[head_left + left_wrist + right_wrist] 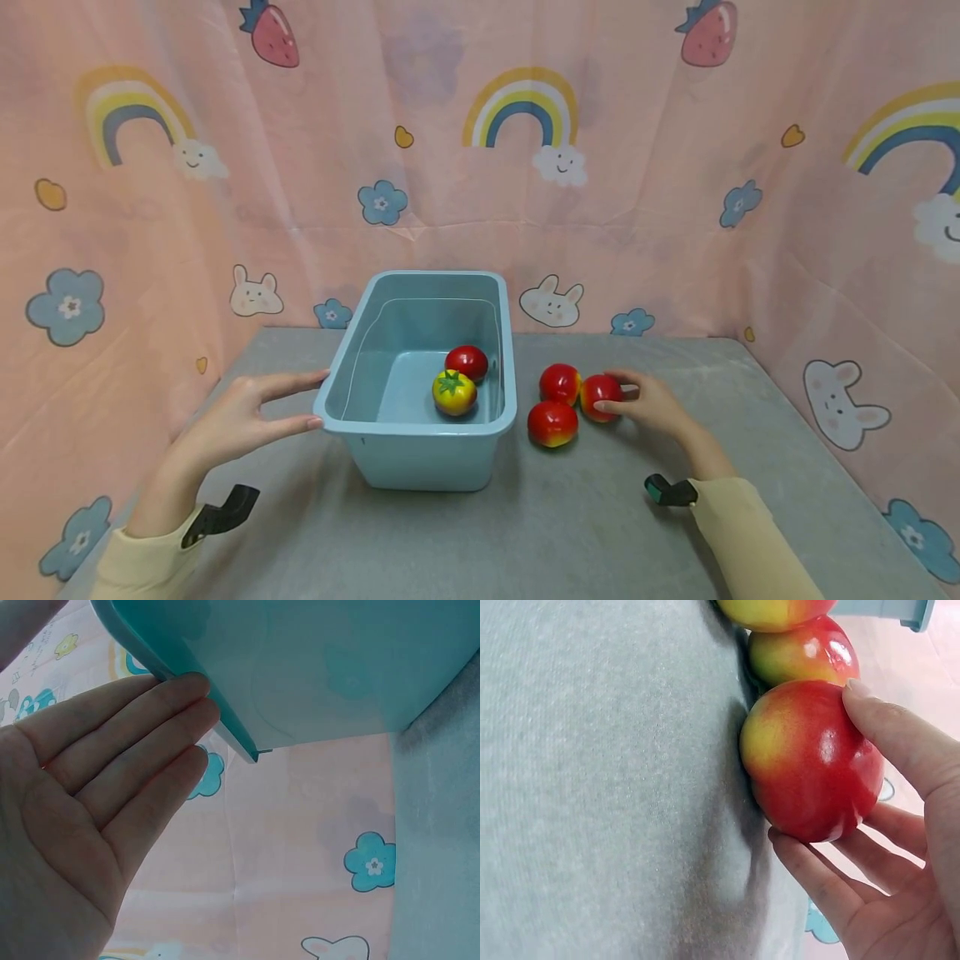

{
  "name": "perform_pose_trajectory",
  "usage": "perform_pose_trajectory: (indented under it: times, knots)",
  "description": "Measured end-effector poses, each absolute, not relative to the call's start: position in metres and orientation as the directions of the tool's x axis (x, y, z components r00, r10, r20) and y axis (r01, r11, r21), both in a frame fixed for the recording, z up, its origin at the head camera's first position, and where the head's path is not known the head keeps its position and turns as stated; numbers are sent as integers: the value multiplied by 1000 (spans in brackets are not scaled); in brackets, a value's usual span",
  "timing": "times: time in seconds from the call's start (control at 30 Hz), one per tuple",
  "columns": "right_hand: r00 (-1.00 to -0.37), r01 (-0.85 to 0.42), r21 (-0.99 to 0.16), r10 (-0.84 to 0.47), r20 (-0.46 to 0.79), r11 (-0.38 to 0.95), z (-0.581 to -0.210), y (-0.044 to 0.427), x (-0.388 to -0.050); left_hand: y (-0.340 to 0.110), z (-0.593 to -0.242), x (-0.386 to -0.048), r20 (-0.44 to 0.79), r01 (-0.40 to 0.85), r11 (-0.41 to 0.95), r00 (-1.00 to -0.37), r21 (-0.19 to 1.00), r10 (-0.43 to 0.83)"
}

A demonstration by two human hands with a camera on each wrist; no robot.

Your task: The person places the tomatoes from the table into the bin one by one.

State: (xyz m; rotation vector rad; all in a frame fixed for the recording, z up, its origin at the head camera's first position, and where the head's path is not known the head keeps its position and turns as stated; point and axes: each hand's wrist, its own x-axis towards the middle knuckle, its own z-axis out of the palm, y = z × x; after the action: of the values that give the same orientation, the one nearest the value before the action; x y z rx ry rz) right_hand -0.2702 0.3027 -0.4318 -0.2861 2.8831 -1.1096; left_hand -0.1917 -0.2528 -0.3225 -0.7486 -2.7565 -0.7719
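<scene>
My right hand [651, 407] holds a shiny red tomato [600, 397] with a yellow patch, thumb on one side and fingers on the other. In the right wrist view this tomato [814, 761] is at the grey tabletop, close to two more red tomatoes [559, 384] [552, 423]. To their left stands a light blue plastic bin [427, 458]. My left hand [238, 414] touches the bin's left rim with extended fingers and thumb; its straight fingers also show in the left wrist view. Inside the bin lie a red tomato [467, 363] and a yellow one with a green calyx [453, 393].
The grey table [585, 533] carries the bin and the tomatoes. A pink printed curtain [450, 225] hangs behind it and along both sides. A black strap piece [671, 491] sits at the right wrist, another [221, 515] at the left.
</scene>
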Motion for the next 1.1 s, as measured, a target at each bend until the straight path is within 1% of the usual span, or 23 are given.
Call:
perform_pose_trajectory:
  times: [0.43,0.87,1.1]
  knots:
    - [-987,-133,-675,-159,24,725,-424,306,-262,-254,-324,-192,308,519,725,-854,452,419]
    - [-985,-164,-650,-158,68,742,-416,307,-254,-253,-323,-192,301,513,717,-858,472,417]
    - [-985,-166,-657,-156,75,736,-412,308,-251,-253,-323,-192,304,517,725,-856,455,419]
